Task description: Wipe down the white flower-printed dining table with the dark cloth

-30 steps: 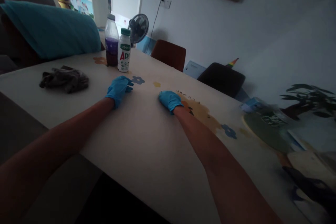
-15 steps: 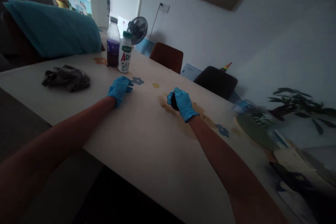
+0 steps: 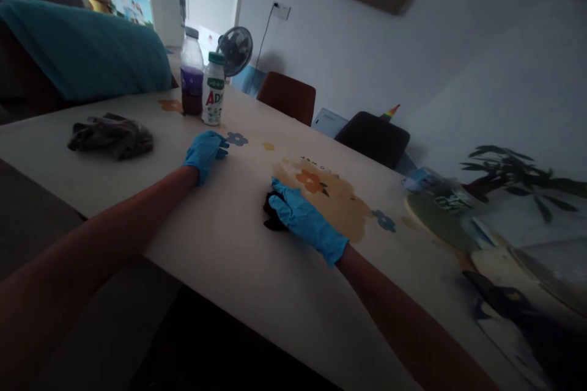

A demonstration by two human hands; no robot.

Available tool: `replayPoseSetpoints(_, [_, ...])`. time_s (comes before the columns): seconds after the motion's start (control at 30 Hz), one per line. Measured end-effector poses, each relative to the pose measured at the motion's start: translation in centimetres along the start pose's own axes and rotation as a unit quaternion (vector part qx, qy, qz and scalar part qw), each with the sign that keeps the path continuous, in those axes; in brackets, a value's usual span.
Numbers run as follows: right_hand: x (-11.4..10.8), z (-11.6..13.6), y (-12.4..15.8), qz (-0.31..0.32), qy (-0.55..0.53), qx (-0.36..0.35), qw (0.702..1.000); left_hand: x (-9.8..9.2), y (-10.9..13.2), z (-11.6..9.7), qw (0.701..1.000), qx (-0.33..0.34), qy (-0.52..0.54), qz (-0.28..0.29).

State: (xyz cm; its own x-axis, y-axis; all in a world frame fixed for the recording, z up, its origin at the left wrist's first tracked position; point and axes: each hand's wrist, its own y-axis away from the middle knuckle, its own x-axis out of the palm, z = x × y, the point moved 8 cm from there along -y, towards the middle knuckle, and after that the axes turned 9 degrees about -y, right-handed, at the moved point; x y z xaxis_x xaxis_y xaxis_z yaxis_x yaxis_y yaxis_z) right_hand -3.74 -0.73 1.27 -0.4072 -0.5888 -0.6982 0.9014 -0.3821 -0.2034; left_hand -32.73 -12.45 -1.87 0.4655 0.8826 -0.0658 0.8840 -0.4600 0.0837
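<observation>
Both my hands wear blue gloves on a cream table printed with flowers. My left hand lies flat on the tabletop with its fingers stretched out, holding nothing, a short way in front of two bottles. My right hand presses on a small dark cloth against the table, fingers laid over it, just in front of the orange flower print.
A bottle of purple drink and a white bottle with a green cap stand at the far side. A crumpled grey rag lies at the left. A small fan, two chairs and a plant are behind and right.
My right hand has slid toward me across the table with the dark cloth under it, uncovering the orange flower print. My left hand has stayed in place.
</observation>
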Motion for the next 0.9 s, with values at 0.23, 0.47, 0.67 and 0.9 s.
replayPoseSetpoints(0.23, [1.4, -1.1, 2.8, 0.048, -0.022, 0.009, 0.999, 0.2, 0.0, 0.0, 1.0, -0.002, 0.006, 0.009])
replayPoseSetpoints(0.47, [-0.2, 1.1, 2.6, -0.02, -0.207, 0.079, 0.975, 0.3, -0.4, 0.1, 1.0, -0.005, 0.005, 0.007])
replayPoseSetpoints(0.67, [4.8, 8.4, -0.5, 0.013, -0.186, -0.041, 0.982, -0.6, -1.0, -0.5, 1.0, -0.003, 0.019, -0.005])
replayPoseSetpoints(0.9, [13.5, 12.1, -2.1, 0.186, 0.107, -0.12, 0.969, -1.5, -0.6, -1.3, 0.999, -0.012, 0.032, -0.019])
